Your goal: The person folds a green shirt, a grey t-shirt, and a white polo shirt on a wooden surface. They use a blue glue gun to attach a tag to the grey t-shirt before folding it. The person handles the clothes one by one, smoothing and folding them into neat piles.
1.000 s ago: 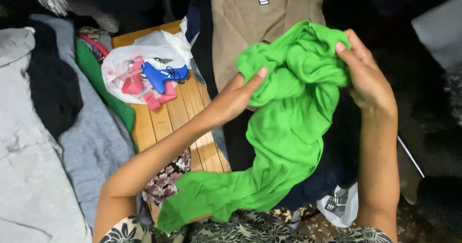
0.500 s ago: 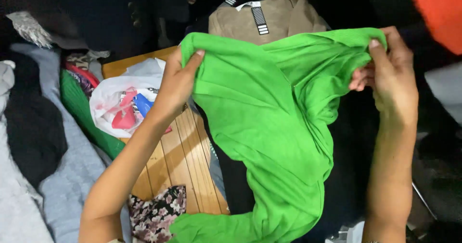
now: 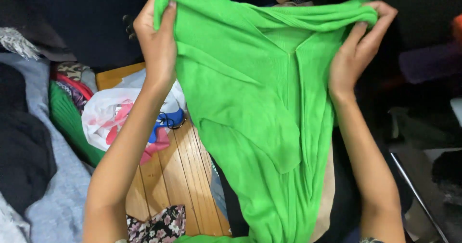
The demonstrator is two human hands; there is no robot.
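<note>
- The left hand [image 3: 156, 43] is raised near the top of the view, fingers curled over and thumb pressed in, pinching one upper corner of a bright green knit garment [image 3: 260, 122].
- The right hand [image 3: 358, 50] grips the opposite upper corner, fingers folded over a bunched roll of the fabric and the thumb tucked behind it.
- The green garment hangs stretched between the two hands, held up in front of the person and off the surface below; its top edge is gathered into a ridge and a V-shaped seam shows just under that edge.
- The lower part of the garment narrows and drops in loose vertical folds down to the bottom edge of the view, covering a beige piece of cloth [image 3: 328, 195] whose edge peeks out on the right.
- Beneath the left forearm lies a slatted wooden worktop [image 3: 178, 185], light brown, with its boards running away from the person.
- On that worktop, just beside the left arm, sits a white plastic bag [image 3: 108, 110] holding pink and blue items; what they are cannot be told.
- A floral-print fabric [image 3: 156, 223] lies at the near edge of the worktop.
- To the left are a folded green cloth [image 3: 67, 122], a grey blanket [image 3: 57, 199] and a black garment [image 3: 21, 161].
</note>
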